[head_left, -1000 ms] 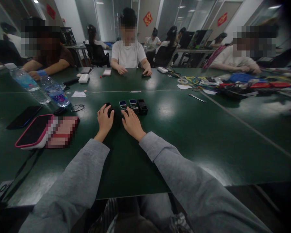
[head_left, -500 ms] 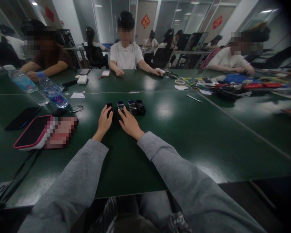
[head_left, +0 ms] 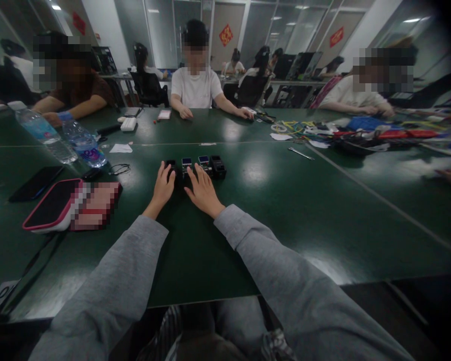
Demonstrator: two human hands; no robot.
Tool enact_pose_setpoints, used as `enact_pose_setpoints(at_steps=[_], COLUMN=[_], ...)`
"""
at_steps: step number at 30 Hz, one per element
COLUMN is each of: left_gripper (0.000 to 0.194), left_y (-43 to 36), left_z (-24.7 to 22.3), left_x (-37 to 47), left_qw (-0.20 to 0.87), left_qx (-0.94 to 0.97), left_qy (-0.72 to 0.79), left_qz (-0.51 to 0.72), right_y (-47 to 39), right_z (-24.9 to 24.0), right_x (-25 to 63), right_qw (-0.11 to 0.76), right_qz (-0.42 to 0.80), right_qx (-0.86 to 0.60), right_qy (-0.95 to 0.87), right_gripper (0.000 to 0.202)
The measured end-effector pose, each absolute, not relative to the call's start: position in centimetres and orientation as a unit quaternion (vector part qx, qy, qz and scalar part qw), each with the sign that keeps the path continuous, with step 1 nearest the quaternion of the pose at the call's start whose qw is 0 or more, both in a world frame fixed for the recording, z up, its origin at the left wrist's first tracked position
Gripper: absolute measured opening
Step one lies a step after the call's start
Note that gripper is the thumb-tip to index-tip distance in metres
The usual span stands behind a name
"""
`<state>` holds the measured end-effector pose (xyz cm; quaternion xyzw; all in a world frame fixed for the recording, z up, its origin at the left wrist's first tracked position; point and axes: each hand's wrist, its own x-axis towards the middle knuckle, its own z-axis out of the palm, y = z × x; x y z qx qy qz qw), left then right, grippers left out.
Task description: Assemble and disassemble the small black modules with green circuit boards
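On the green table (head_left: 278, 215), several small dark devices stand in a row. My left hand (head_left: 163, 188) lies at the leftmost black case (head_left: 171, 164), its fingers apart over the near side. My right hand (head_left: 203, 189) has its fingers spread at the near side of a small module with a screen (head_left: 187, 162). Beside that is a second screened module (head_left: 203, 160), partly behind my right fingers. A black case (head_left: 217, 166) closes the row on the right. Whether my fingertips press on the devices is too small to tell.
Left: two bottles (head_left: 47, 133) (head_left: 83, 143), a dark phone (head_left: 35, 183), a pink-edged device (head_left: 54, 204) and a pink item (head_left: 96, 203). Right: a wrench (head_left: 301, 153) and a pile of cables (head_left: 361, 134). Across sits a person in white (head_left: 196, 85), others at both sides.
The fingers of my right hand have shifted slightly to the right along the modules. My left hand stays at the leftmost case. The camera view has moved very little.
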<state>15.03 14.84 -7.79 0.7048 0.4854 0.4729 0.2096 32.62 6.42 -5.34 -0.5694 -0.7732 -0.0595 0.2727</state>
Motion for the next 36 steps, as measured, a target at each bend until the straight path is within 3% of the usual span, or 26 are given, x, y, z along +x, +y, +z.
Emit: enact_pose_setpoints(at_steps=[4, 9, 28, 36], left_gripper=[0.050, 0.033, 0.033, 0.027], left_y=[13.5, 10.6, 10.5, 12.1], left_z=[-6.7, -5.0, -5.2, -5.4], left_x=[15.7, 17.0, 17.2, 15.9], left_qw=[0.122, 0.027, 0.041, 0.064], left_qx=[0.735, 0.817, 0.846, 0.739], left_qy=[0.466, 0.412, 0.385, 0.475], left_qz=[0.477, 0.403, 0.366, 0.474], right_y=[6.4, 6.4, 5.9, 5.9], right_z=[-5.8, -6.6, -6.2, -5.7], right_x=[34.2, 35.5, 35.0, 36.9], right_qw=[0.286, 0.290, 0.275, 0.315], right_qz=[-0.077, -0.062, -0.067, -0.070], right_qx=[-0.611, -0.620, -0.592, -0.618], right_qy=[-0.734, -0.726, -0.754, -0.717], right_gripper=[0.064, 0.058, 0.054, 0.056])
